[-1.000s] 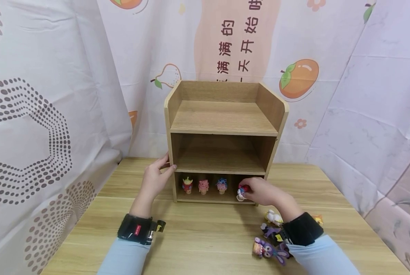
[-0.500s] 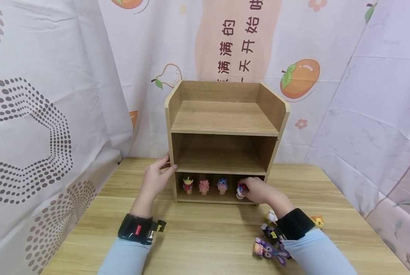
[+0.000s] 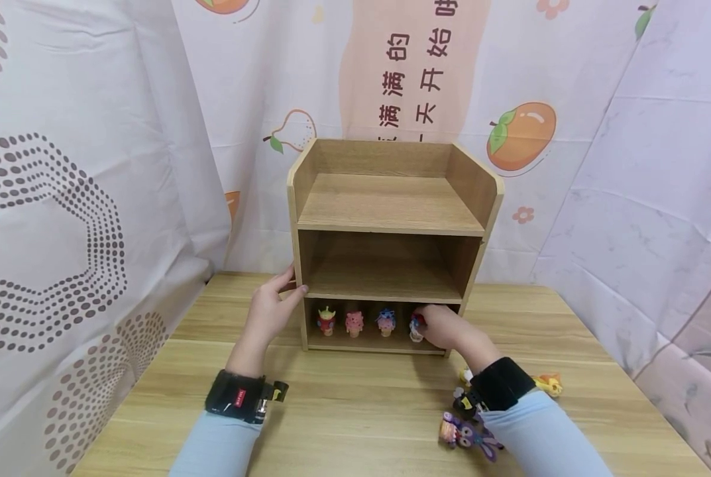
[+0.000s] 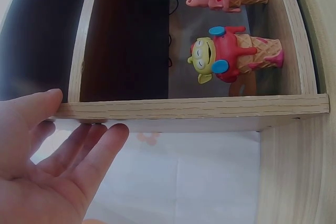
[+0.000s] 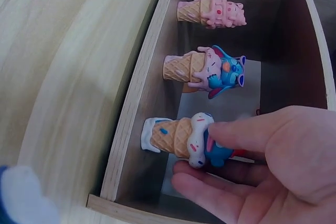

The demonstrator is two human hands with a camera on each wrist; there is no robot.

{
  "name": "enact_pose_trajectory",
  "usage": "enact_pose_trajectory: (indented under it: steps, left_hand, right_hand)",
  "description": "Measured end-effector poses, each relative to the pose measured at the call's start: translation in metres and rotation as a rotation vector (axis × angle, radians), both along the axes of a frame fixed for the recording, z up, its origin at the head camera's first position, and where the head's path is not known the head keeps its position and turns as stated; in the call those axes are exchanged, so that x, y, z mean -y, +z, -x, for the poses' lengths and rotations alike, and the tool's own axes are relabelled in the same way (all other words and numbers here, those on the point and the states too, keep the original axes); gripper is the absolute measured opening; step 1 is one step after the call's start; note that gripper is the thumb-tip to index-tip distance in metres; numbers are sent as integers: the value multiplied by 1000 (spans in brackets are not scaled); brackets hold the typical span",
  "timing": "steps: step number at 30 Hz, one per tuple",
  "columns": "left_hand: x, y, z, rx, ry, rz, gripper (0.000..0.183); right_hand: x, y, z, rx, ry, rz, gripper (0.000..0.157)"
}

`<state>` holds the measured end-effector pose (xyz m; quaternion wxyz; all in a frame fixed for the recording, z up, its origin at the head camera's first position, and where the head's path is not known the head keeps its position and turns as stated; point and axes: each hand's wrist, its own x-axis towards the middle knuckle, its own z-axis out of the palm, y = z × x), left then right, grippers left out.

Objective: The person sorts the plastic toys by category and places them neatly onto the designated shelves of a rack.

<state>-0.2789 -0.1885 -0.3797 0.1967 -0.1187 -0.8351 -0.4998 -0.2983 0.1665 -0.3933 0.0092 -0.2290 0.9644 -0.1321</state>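
Observation:
My right hand (image 3: 446, 329) reaches into the bottom compartment of a small wooden shelf (image 3: 391, 232). Between thumb and fingers it holds an ice-cream-cone figurine (image 5: 176, 137) with white icing, sprinkles and a blue and red top, upright at the compartment's right end. To its left stand three similar cone figurines: a blue one with glasses (image 5: 210, 70), a pink one (image 5: 215, 11) and a green-headed one in red (image 4: 223, 56). My left hand (image 3: 272, 306) holds the shelf's left side panel (image 4: 194, 107), thumb at its front edge and fingers along the outside.
On the table's right side, near my right forearm, lie a purple long-eared figure (image 3: 471, 437), a dark figure (image 3: 465, 402) and an orange-yellow figure (image 3: 548, 384). A printed curtain (image 3: 522, 225) hangs behind the shelf.
My right hand has pushed the cone figurine slightly deeper into the compartment, and it has gone from tilted to upright. The right forearm has shifted forward and left; my left hand stays put.

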Motion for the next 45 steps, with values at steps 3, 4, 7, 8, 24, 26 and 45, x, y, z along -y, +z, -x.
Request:
enact_pose_trajectory:
  steps: [3,4,7,8,24,26,45]
  left_hand:
    - [0,0,0,-2,-2,-1,56]
    - [0,0,0,-2,-3,-2,56]
    - [0,0,1,-2,-3,-3,56]
    - [0,1,0,-2,-1,-4,56]
    - [0,-1,1,-4,0,7,56]
    - [0,-1,1,-1,2,8,56]
    - [0,0,1,-11,7,16,56]
  right_hand:
    - [2,-1,0,-14,-4,-6,20]
    - [2,-1,1,-20,-3,-8,20]
    - [3,-3,2,-38,-6,-7,20]
    - [4,-4,3,-46,-3,-7,20]
    - [7,-6,5,-95,-16,8,17]
    - [7,-7,6,-94,-17,17,16]
    - [8,-9,9,-112,-10,34,17]
